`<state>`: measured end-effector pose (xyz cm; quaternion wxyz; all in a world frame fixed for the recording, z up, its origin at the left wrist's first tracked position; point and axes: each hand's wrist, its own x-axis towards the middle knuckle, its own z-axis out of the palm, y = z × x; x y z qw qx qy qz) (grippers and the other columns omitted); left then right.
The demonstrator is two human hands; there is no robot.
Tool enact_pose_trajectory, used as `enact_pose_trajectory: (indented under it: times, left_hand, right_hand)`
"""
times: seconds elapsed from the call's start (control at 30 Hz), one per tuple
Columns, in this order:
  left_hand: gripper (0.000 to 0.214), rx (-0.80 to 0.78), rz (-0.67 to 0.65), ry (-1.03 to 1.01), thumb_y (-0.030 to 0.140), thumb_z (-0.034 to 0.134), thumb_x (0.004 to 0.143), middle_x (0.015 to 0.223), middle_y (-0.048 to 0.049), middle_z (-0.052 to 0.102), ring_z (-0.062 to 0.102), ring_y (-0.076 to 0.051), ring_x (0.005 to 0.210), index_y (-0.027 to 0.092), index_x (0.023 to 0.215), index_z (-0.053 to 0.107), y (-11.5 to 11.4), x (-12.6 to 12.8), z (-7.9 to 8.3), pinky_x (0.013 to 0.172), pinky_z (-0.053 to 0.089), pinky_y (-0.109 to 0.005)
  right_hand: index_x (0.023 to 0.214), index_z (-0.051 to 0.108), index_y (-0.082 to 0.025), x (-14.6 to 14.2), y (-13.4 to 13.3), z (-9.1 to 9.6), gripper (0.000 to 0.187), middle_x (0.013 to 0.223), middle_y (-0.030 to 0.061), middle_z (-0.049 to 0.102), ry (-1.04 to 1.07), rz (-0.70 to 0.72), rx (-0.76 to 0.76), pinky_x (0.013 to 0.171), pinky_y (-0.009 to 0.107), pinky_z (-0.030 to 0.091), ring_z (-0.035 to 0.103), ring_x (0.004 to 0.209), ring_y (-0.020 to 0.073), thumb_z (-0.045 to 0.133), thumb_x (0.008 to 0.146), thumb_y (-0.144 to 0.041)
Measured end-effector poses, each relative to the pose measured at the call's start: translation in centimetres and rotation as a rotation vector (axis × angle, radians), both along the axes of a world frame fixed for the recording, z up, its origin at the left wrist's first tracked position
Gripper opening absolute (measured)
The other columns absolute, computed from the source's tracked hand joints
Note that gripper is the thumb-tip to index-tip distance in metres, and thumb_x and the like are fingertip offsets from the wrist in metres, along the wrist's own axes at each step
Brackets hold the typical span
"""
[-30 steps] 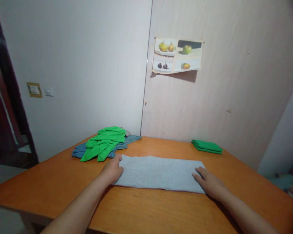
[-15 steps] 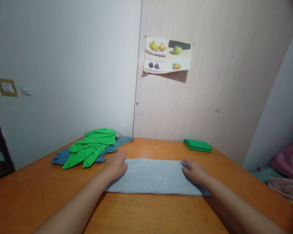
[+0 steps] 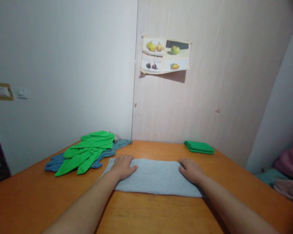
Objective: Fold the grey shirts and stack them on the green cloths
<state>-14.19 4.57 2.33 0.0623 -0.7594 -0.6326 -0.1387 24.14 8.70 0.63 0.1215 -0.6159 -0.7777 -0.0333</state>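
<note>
A light grey cloth, folded into a wide flat strip, lies on the orange-brown table in front of me. My left hand rests flat on its left part, thumb spread toward the middle, and some of the cloth shows beyond that hand on the left. On the right end lies my right hand, fingers extended and thumb apart. Neither hand is gripping the cloth. The forearms hide parts of its near corners.
A loose heap of bright green cloth and blue cloth lies at the back left. At the back right sits a neatly folded green cloth. The table meets a wall with a fruit picture.
My left hand has moved inward over the grey cloth, leaving its left end showing. My right hand stays on the right end. The view has shifted slightly.
</note>
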Motion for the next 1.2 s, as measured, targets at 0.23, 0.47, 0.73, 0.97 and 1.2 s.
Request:
enact_pose_trajectory:
  times: [0.23, 0.47, 0.73, 0.97, 1.2]
  left_hand:
    - [0.039, 0.044, -0.016, -0.012, 0.044, 0.058, 0.085, 0.115, -0.0108, 0.065, 0.055, -0.031, 0.112, 0.022, 0.116, 0.065, 0.7, 0.0, 0.5, 0.095, 0.039, -0.042]
    - [0.014, 0.109, -0.063, -0.019, 0.017, 0.052, 0.084, 0.1, -0.0076, 0.066, 0.057, -0.026, 0.102, 0.021, 0.092, 0.062, -0.8, 0.6, 1.1, 0.087, 0.039, -0.037]
    - [0.026, 0.114, -0.145, -0.011, 0.018, 0.052, 0.084, 0.107, -0.0065, 0.069, 0.059, -0.026, 0.105, 0.022, 0.108, 0.061, -2.4, -0.1, 1.5, 0.096, 0.036, -0.039]
    - [0.019, 0.1, -0.095, 0.056, 0.019, 0.046, 0.088, 0.101, -0.0087, 0.066, 0.058, -0.027, 0.101, 0.022, 0.095, 0.063, -2.4, 0.8, 1.7, 0.087, 0.039, -0.04]
    - [0.012, 0.194, -0.294, 0.14, 0.016, 0.046, 0.088, 0.096, -0.0073, 0.063, 0.056, -0.025, 0.097, 0.021, 0.093, 0.055, -4.8, 1.5, 3.6, 0.096, 0.035, -0.04]
  right_hand:
    - [0.093, 0.067, -0.019, -1.0, -0.1, 1.6, 0.02, 0.099, 0.012, 0.067, -0.059, 0.017, 0.047, 0.081, 0.036, 0.036, 0.057, 0.099, 0.0276, 0.053, 0.08, -0.024]
    - [0.089, 0.06, -0.019, -0.7, -1.7, 2.0, 0.013, 0.089, 0.008, 0.065, -0.04, 0.036, 0.129, 0.083, 0.033, 0.035, 0.057, 0.091, 0.0236, 0.048, 0.083, -0.021]
    - [0.092, 0.057, -0.022, 0.3, -4.8, 3.0, 0.014, 0.084, 0.0023, 0.067, 0.013, 0.225, 0.243, 0.108, 0.04, 0.025, 0.061, 0.085, 0.0194, 0.047, 0.083, -0.019]
    - [0.119, 0.061, -0.021, 0.3, -3.6, 2.8, 0.041, 0.117, 0.012, 0.069, -0.015, 0.087, 0.046, 0.094, 0.041, 0.036, 0.058, 0.113, 0.0289, 0.05, 0.08, -0.015]
    - [0.138, 0.055, -0.026, 0.7, -0.9, 1.9, 0.068, 0.141, 0.01, 0.058, -0.032, 0.111, -0.031, 0.101, 0.042, 0.037, 0.052, 0.127, 0.0296, 0.054, 0.073, -0.009]
